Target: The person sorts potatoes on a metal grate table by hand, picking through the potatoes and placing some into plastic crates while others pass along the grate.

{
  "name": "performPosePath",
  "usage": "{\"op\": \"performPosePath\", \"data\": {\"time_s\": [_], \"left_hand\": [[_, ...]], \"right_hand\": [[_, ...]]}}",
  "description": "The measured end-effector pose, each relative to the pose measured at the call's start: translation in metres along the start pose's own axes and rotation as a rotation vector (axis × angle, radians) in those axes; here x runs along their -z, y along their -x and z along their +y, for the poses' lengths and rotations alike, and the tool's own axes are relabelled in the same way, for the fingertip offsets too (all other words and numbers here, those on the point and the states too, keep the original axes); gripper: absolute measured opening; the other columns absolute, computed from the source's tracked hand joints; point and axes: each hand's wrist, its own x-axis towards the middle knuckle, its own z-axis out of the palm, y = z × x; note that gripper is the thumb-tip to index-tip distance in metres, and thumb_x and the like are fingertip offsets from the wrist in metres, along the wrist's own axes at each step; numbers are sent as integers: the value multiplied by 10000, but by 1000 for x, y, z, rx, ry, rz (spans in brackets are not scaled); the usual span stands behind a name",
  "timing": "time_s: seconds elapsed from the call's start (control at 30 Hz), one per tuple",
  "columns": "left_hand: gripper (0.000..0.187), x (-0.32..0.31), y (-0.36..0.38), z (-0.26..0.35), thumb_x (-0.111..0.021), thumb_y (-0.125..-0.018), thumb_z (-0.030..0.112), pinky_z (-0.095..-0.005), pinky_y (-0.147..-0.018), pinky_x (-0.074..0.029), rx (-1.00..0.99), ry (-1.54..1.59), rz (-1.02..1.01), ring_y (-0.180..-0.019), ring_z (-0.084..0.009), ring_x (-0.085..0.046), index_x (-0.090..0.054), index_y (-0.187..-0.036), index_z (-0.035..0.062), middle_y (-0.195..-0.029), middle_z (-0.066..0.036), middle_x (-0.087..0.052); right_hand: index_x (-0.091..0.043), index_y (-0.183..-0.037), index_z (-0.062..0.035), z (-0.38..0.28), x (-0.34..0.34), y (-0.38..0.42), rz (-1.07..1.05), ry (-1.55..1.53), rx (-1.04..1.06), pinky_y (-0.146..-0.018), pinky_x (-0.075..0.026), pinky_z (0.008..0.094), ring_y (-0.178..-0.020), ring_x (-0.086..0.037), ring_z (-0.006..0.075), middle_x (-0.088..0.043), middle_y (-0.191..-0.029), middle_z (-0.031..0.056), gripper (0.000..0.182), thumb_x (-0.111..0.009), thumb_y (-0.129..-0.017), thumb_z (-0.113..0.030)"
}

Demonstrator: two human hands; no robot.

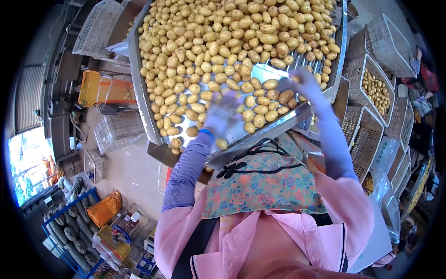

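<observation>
A metal sorting tray (139,93) holds a large heap of small yellow potatoes (204,42), thinning to scattered ones near my side. My left hand (223,111), in a pale glove, is over the potatoes at the tray's near middle. Its fingers look spread, though motion blurs them. Farther right, my right hand (304,86), also gloved, reaches in above the slotted right side. Its fingers are apart and bent toward some potatoes, with nothing visible held. Two browner potatoes (286,96) lie just below it. Bare shiny metal shows between the hands.
Plastic crates (371,135) stack up on the right, one with potatoes (375,90) inside. More crates (118,130) and an orange crate (95,88) stand on the left. At lower left, a blue-framed rack (69,232) bears long dark gourd-like produce. The tray's raised rim (265,135) runs before my apron.
</observation>
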Motion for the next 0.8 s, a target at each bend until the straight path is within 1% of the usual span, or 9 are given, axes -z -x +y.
{"op": "performPosePath", "data": {"time_s": [0.07, 0.1, 0.2, 0.27, 0.33, 0.47, 0.57, 0.67, 0.8], "left_hand": [[696, 20, 23, -37, -508, -948, 490, -558, -1211, -102, 419, 62, -137, -1479, -396, -259, -373, -1524, 124, -1559, -212, -350], [730, -19, 43, -73, -495, -963, 477, -541, -1211, -90, 488, -140, 209, -1476, -410, -251, -328, -1538, 60, -1565, -235, -335], [774, -54, 16, -90, -453, -975, 557, -607, -1196, -94, 760, -361, 361, -1499, -387, -223, -339, -1528, 27, -1585, -232, -308], [800, -53, -27, -66, -460, -987, 517, -650, -1177, -77, 660, -2, 301, -1505, -426, -195, -217, -1576, 33, -1607, -243, -262], [820, -56, -54, -19, -477, -975, 531, -653, -1174, -116, 488, -75, 418, -1481, -435, -251, -224, -1571, 27, -1599, -256, -265], [803, -23, -20, 57, -518, -928, 567, -608, -1187, -144, 146, -162, 120, -1473, -406, -264, -330, -1534, 75, -1573, -227, -309], [763, -12, 49, 40, -531, -932, 519, -582, -1201, -126, 29, 101, 45, -1474, -435, -240, -323, -1544, 113, -1566, -220, -319], [752, -2, 98, 21, -535, -942, 472, -563, -1212, -101, 338, -3, 41, -1480, -454, -213, -311, -1549, 88, -1579, -212, -309], [779, -30, 111, -1, -543, -937, 470, -564, -1214, -75, 460, -94, 165, -1491, -444, -196, -296, -1552, 59, -1591, -217, -293]], "right_hand": [[-663, -1092, -30, -34, 73, 61, -348, -79, -502, -757, -502, 340, -817, -604, 201, -662, -915, 73, 385, -736, -870, -337], [-669, -1070, -29, 21, 94, 106, -480, 69, -443, -689, -492, 346, -741, -581, 181, -668, -870, 66, 350, -694, -914, -341], [-654, -1159, -21, -12, 117, 141, -757, -68, -536, -701, -501, 304, -787, -600, 105, -651, -871, 11, 305, -710, -880, -131], [-662, -1217, -22, -18, 90, 129, -348, 393, -140, -761, -529, 313, -868, -668, 171, -714, -958, 67, 336, -678, -900, -133], [-682, -1206, -60, -25, 40, 92, -279, -40, -56, -803, -537, 336, -920, -685, 261, -709, -1001, 115, 302, -644, -916, -139], [-682, -1207, -144, -36, -75, 43, -246, 440, 319, -785, -551, 423, -942, -689, 298, -672, -1059, 129, 319, -607, -896, -142], [-662, -1204, -147, -50, -116, 9, -347, 731, 40, -773, -556, 432, -942, -698, 312, -666, -1109, 147, 329, -605, -884, -193], [-708, -1097, -108, -63, -112, -8, -367, 736, 36, -787, -572, 464, -989, -705, 290, -705, -1076, 156, 293, -651, -834, -222], [-662, -1108, -155, -44, -89, -24, -607, 631, 105, -774, -535, 467, -894, -692, 325, -703, -966, 129, 328, -677, -824, -317]]}}
